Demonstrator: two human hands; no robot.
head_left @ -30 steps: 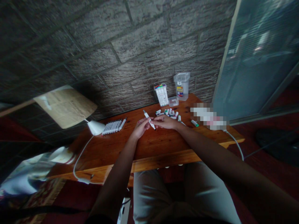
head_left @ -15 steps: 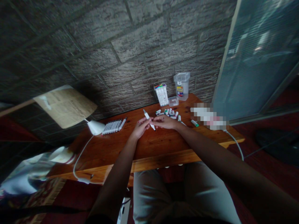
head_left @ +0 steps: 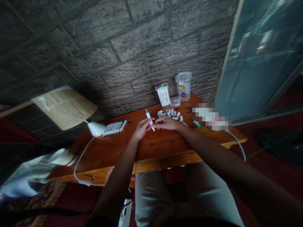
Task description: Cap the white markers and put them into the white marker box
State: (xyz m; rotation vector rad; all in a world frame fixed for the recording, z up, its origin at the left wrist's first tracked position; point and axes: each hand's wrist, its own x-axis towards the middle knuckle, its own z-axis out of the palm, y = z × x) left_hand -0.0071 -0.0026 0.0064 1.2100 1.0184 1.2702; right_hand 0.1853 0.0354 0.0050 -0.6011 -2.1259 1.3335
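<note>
While your left hand (head_left: 142, 128) gripped a slim white plastic marker (head_left: 148, 116) aslant over the brown wooden desk (head_left: 162, 145), your right hand (head_left: 167, 123) pinched its lower end, apparently for steadiness; a row of white cylindrical markers (head_left: 115, 127) lay leftward, presumably aligned for order.

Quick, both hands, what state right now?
Left hand: closed, holding the white marker around its middle.
Right hand: fingers closed on the same marker, near its lower end.
</note>
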